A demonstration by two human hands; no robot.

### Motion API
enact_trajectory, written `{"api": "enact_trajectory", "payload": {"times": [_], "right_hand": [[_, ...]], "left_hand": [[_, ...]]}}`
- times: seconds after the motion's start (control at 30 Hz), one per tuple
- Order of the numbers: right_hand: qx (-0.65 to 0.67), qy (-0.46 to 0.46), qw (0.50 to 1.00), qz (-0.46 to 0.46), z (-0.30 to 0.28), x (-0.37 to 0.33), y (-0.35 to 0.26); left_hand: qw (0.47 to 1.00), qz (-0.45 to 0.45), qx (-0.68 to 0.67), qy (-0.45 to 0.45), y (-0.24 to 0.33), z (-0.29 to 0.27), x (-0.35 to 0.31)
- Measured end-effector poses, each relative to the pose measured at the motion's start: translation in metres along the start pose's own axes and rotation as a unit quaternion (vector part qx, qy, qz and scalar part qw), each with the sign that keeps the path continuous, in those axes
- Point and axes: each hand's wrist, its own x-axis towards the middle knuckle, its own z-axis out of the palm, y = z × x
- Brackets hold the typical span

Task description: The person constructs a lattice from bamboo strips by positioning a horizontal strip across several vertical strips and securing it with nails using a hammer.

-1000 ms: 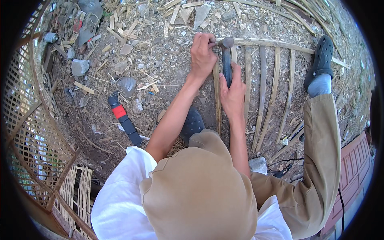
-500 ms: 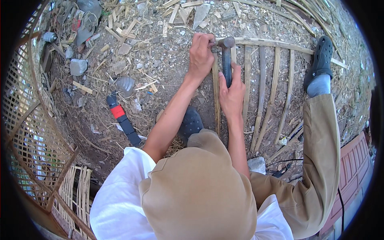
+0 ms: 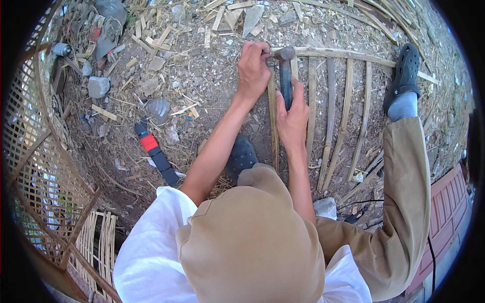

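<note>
My right hand (image 3: 293,118) is wrapped round the handle of a hammer (image 3: 286,81). The hammer's metal head lies over the left end of a long wooden crosspiece (image 3: 343,53). Just left of the head, my left hand (image 3: 253,69) pinches at that end, fingers closed; what it holds is too small or hidden to make out. Several thin slats (image 3: 329,111) run from the crosspiece toward me, spaced apart like a rack. The leftmost slat (image 3: 273,123) lies between my forearms.
My clog-shod right foot (image 3: 406,68) rests by the crosspiece's right end; my other clog (image 3: 241,156) is beneath me. A black strap with a red band (image 3: 148,142), stones (image 3: 98,87) and wood scraps litter the ground. A rusty lattice panel (image 3: 43,166) stands at left.
</note>
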Motion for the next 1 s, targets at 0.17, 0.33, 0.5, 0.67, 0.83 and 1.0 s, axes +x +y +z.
{"api": "enact_trajectory", "payload": {"times": [0.17, 0.33, 0.5, 0.67, 0.83, 1.0], "right_hand": [[-0.009, 0.006, 1.0, -0.014, 0.002, 0.0, 0.003], [-0.007, 0.003, 1.0, 0.008, 0.002, -0.001, 0.003], [0.011, -0.011, 0.999, 0.043, -0.001, 0.0, -0.003], [0.011, -0.023, 0.998, 0.062, -0.003, 0.001, -0.006], [0.03, -0.018, 0.997, 0.071, -0.001, 0.001, 0.0], [0.01, -0.004, 1.0, 0.028, 0.0, 0.0, 0.001]], "left_hand": [[1.0, 0.004, 0.008, -0.002, 0.003, -0.002, 0.002], [1.0, -0.008, -0.017, -0.005, 0.007, -0.002, 0.004], [0.999, 0.035, 0.003, 0.002, 0.002, -0.002, 0.007], [1.0, 0.021, -0.003, 0.003, -0.001, -0.003, 0.006], [0.999, 0.043, 0.009, 0.011, -0.002, -0.002, 0.006], [0.998, 0.061, 0.014, 0.007, -0.003, -0.003, 0.006]]}}
